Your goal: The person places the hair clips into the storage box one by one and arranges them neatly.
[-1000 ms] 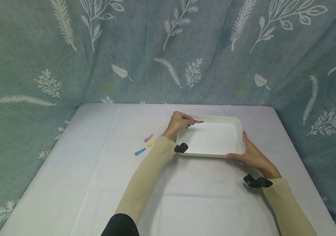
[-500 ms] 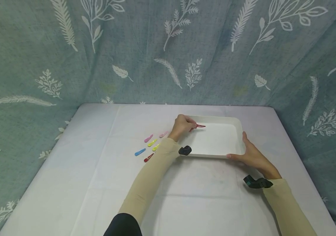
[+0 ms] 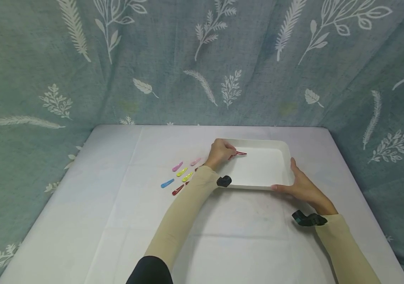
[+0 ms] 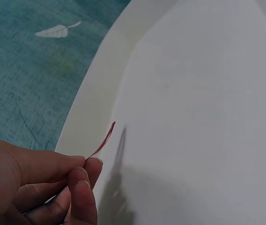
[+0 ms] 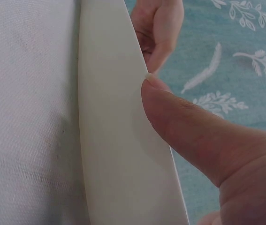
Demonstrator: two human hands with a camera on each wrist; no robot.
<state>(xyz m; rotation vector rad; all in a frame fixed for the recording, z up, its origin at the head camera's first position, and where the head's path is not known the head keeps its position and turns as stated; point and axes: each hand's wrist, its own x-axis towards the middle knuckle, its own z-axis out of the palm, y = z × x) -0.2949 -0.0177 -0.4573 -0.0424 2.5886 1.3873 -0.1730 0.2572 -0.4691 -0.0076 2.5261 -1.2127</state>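
My left hand (image 3: 220,153) pinches a red snap hair clip (image 3: 241,153) between thumb and fingertips, over the left part of a white rectangular tray (image 3: 263,167). In the left wrist view the narrow end of the hair clip (image 4: 108,137) sticks out past the fingertips, and its shadow falls on the tray floor. At the tray's near right corner my right hand (image 3: 304,187) holds on, thumb against the front wall and fingers along the right side. The right wrist view shows that thumb (image 5: 184,117) pressing near the top edge of the tray wall (image 5: 114,117).
Left of the tray, several hair clips lie on the white tablecloth (image 3: 123,221): pink (image 3: 177,166), yellow (image 3: 182,172), blue (image 3: 167,183) and red (image 3: 177,190). Some are partly covered by the left sleeve (image 3: 178,217). A leaf-patterned curtain (image 3: 173,86) stands behind the table.
My left hand has moved slightly right and nearer, with the red hair clip lower over the tray. More hair clips show beside the left sleeve. The right hand stays on the tray.
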